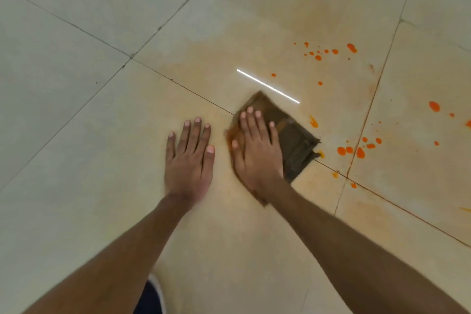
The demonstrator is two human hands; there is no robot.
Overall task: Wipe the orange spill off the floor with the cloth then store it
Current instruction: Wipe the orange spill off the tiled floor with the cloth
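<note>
On the tiled floor [76, 109] your right hand [257, 150] presses flat, fingers spread, on the folded cloth [293, 140] to bear down on the smear, your left hand [190, 160] splayed empty just left of the cloth for balance, orange drops [351, 151] unwiped to its right.

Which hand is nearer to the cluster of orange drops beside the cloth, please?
Right. The right hand presses flat on the cloth beside the orange drops; the left hand rests farther away.
</note>
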